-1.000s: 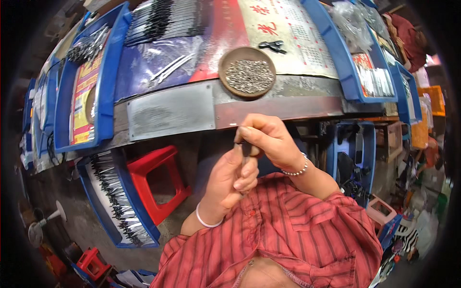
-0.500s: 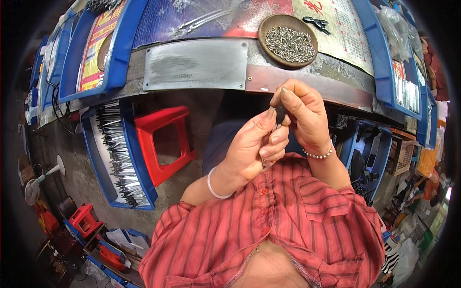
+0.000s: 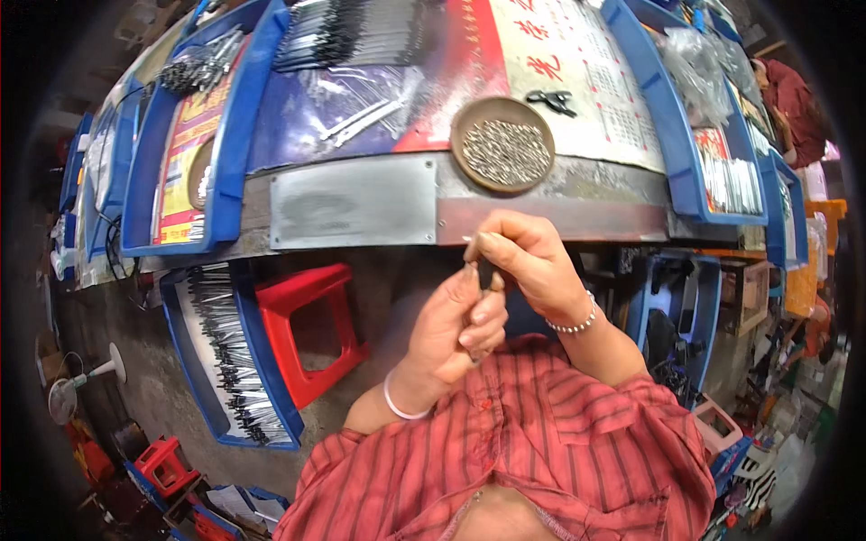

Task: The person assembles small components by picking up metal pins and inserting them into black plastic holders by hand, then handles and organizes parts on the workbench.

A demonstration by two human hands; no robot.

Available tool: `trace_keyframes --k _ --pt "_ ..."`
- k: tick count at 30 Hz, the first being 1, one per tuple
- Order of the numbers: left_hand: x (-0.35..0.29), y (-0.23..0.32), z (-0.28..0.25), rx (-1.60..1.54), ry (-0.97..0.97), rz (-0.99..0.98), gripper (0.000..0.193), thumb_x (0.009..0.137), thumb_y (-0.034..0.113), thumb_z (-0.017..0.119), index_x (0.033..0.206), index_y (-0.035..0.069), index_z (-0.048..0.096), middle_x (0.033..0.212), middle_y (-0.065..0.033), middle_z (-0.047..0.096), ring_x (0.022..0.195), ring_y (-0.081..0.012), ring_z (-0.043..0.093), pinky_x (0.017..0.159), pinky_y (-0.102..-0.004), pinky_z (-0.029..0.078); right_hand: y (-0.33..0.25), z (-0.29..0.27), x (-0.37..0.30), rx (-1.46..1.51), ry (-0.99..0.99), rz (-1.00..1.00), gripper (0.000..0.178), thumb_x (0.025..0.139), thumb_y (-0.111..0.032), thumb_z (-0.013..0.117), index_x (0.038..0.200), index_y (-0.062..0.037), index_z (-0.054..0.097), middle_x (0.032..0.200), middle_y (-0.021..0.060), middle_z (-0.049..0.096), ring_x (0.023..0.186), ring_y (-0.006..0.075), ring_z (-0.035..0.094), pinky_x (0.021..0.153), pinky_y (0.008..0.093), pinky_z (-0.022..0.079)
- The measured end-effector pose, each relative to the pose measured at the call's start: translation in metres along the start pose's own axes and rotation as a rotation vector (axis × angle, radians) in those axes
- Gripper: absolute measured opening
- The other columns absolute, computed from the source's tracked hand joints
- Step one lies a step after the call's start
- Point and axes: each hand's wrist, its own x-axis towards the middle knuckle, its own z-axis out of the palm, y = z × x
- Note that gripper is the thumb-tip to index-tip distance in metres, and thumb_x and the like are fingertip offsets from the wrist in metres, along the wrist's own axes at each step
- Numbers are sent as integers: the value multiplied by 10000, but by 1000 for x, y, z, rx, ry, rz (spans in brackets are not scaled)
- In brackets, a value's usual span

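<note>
My left hand (image 3: 456, 325) and my right hand (image 3: 534, 270) meet in front of my chest, just below the workbench edge. Thumb and fingers of both are closed around a small dark piece (image 3: 485, 273); its exact kind is hidden by the fingers. The left fingers curl round its lower part, while the right thumb and forefinger pinch near its top. Beyond the hands, a round brown bowl (image 3: 487, 109) on the bench holds many small shiny metal parts (image 3: 507, 153).
Right of the bowl lies a small black plier-like tool (image 3: 550, 102). A metal plate (image 3: 352, 203) is fixed along the bench edge. Blue bins stand left (image 3: 230, 153) and right (image 3: 713, 218) on the bench. A red stool (image 3: 311, 388) stands beside a floor bin of thin rods (image 3: 230, 352).
My view has shifted, so more of the bench top shows and the hands appear lower and further left. Both hands stay together on the dark piece, its metal shank now less visible.
</note>
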Motion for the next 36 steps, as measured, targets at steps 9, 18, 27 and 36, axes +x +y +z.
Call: trace_keyframes --k 9,18,27,36 --pt "-5 2 -9 -13 -28 -8 291 962 304 431 983 21 492 622 16 404 413 -33 312 391 -181 252 -17 -32 -5 -482 346 -256 127 896 -98 552 953 13 574 760 -21 547 659 36 482 583 200 417" --pt "-4 1 -16 -12 -47 -2 268 960 291 439 984 34 511 640 14 425 421 -34 324 389 -181 256 -41 -61 10 -1109 369 -455 130 803 -44 614 917 16 597 808 122 602 673 194 568 641 278 457" --pt "-10 1 -24 -30 -30 -13 292 949 293 461 1005 14 526 648 13 431 421 -36 340 386 -180 272 -40 -63 37 -1513 181 -421 930 572 -261 822 1344 -91 331 1323 211 394 1242 363 359 1023 419 305" --pt "-8 1 -27 -37 -55 -50 264 944 270 475 1011 21 531 652 5 440 433 -41 345 396 -177 280 -38 -78 62 -1501 81 -397 1003 571 -387 811 1355 -32 294 1314 287 385 1242 400 362 1032 425 305"
